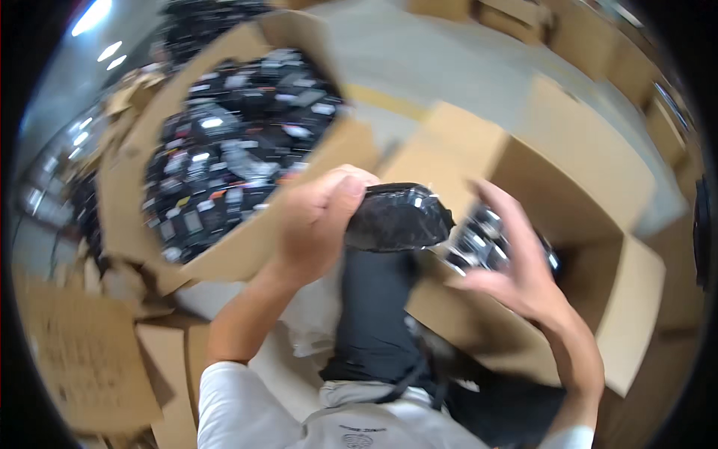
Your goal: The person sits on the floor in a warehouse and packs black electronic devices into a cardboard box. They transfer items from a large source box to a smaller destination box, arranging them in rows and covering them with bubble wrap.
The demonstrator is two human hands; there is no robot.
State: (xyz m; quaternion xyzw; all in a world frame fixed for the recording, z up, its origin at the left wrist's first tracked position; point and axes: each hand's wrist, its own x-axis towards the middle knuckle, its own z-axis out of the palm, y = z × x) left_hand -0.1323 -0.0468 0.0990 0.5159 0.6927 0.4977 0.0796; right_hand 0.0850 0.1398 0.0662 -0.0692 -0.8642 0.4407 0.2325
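A black rounded case (396, 217) wrapped in shiny clear plastic is held up in front of me. My left hand (318, 224) grips its left end, the thumb lying on top. To the right of the case is my right hand (520, 262), somewhat blurred, with thumb and fingers spread apart and nothing plainly in them. Behind those fingers, shiny plastic-wrapped items (479, 239) show inside an open cardboard box (565, 198); their kind is too blurred to tell.
At the left stands a large carton (123, 202) heaped with many dark plastic-wrapped packages (239, 150). A cardboard sheet (82, 352) leans at lower left. More cartons (591, 37) line the far right. A yellow stripe (385, 101) crosses the grey floor.
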